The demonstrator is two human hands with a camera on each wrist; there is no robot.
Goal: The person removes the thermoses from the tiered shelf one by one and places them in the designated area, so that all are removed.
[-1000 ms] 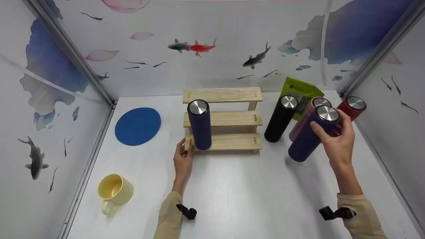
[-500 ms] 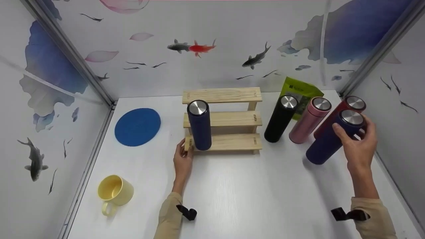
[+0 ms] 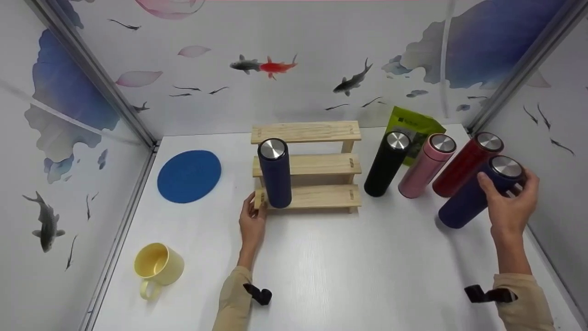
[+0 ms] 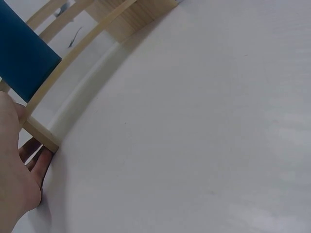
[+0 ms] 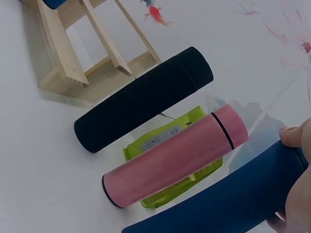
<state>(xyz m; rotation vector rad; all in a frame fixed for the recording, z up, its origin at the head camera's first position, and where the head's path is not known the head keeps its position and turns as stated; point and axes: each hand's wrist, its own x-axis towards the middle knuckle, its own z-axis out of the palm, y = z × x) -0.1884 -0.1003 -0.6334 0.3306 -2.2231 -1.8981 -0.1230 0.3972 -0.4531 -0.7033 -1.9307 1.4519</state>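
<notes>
Holds navy flask (image 3: 471, 198) near-upright by its top, in curled fingers (image 3: 531, 180) of right hand (image 3: 511, 211), just in front of red flask (image 3: 464, 168); cannot tell if touching counter (image 3: 340, 266). Grips left end of wooden rack (image 3: 321, 198) with left hand (image 3: 252, 226).

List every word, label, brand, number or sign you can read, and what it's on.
Readable text: none.
Green bag: dark square mark and apparent lettering in the head view, too blurred to read.
Grey panel on that bag, right wrist view: marks too small to read.
Navy bottle in the right hand, black bottle, pink bottle, red bottle, wooden shelf, yellow mug: no lettering visible.
</notes>
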